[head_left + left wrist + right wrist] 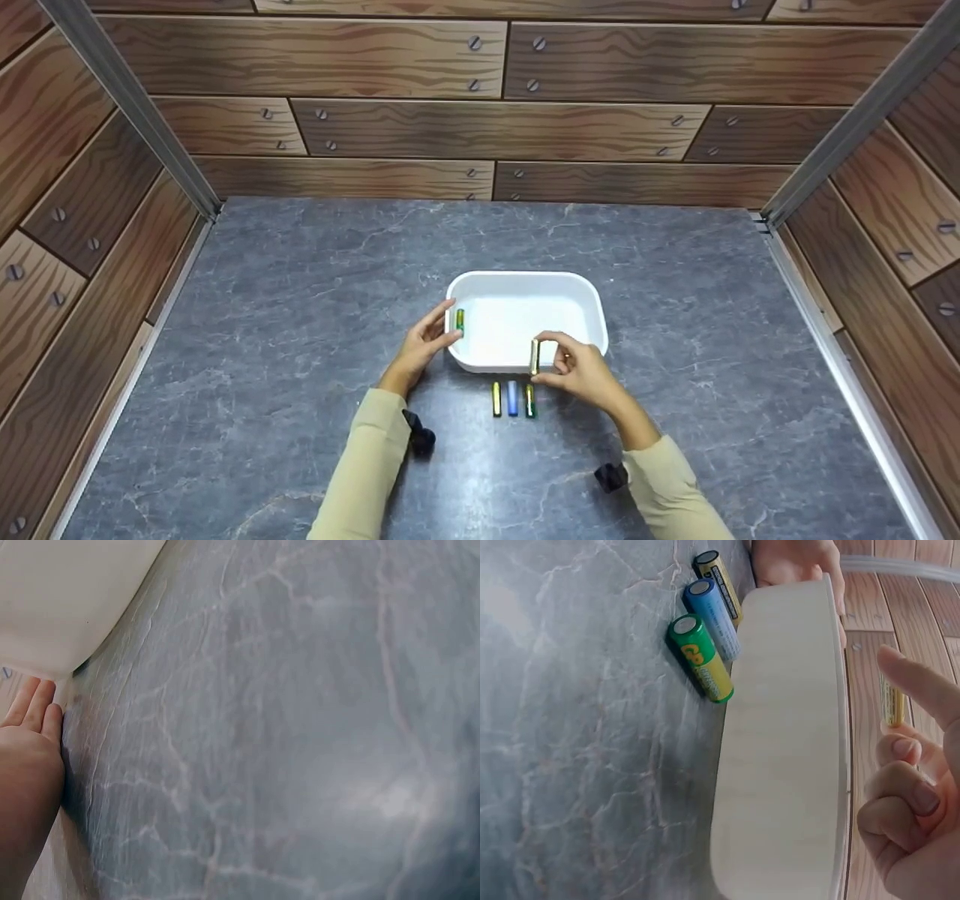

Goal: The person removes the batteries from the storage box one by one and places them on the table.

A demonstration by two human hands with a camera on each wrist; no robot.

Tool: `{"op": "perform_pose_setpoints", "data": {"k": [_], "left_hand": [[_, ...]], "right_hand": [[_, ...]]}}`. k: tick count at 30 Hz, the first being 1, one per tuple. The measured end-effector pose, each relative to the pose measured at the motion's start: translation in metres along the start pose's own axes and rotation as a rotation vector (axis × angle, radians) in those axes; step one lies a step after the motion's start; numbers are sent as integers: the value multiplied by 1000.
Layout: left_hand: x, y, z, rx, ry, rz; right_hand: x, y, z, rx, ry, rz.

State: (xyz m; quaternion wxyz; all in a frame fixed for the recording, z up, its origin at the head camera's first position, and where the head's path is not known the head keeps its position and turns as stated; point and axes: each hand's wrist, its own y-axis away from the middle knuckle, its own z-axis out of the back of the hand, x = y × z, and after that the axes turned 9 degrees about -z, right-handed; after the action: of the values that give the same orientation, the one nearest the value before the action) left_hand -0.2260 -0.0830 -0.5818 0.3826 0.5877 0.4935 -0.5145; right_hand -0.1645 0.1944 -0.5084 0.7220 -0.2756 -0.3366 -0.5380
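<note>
A white plastic container (525, 277) stands on the grey marbled surface. My left hand (422, 351) rests against its left end, thumb and forefinger spread at the rim and the other fingers straight along the outside in the left wrist view. Just inside that end is a green and gold battery (460, 321). Between thumb and forefinger my right hand (585, 371) pinches a gold battery (535, 357) upright, over the container's near right rim. In front of the container lie a gold and black battery (720, 586), a blue battery (714, 619) and a green and gold GP battery (702, 658), side by side.
Wood-patterned panels (390, 127) enclose the marbled tabletop (300, 300) at the back and both sides. Metal rails (847, 390) run along the side edges. A black wrist camera (611, 476) sits on the right sleeve, and another (420, 436) on the left.
</note>
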Motion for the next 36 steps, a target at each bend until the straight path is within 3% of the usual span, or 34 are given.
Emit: {"op": "perform_pose_setpoints", "data": {"k": [7, 15, 24, 32, 36], "left_hand": [[0, 0, 0, -7, 1, 2], [0, 0, 0, -2, 17, 3], [-1, 0, -2, -9, 13, 1], [0, 0, -1, -19, 7, 13], [1, -1, 0, -17, 1, 13]], "right_hand": [[-11, 12, 2, 11, -85, 25], [-22, 22, 2, 21, -90, -8], [-33, 33, 3, 33, -76, 74], [-36, 41, 2, 41, -62, 66], [-39, 40, 0, 54, -41, 11]]}}
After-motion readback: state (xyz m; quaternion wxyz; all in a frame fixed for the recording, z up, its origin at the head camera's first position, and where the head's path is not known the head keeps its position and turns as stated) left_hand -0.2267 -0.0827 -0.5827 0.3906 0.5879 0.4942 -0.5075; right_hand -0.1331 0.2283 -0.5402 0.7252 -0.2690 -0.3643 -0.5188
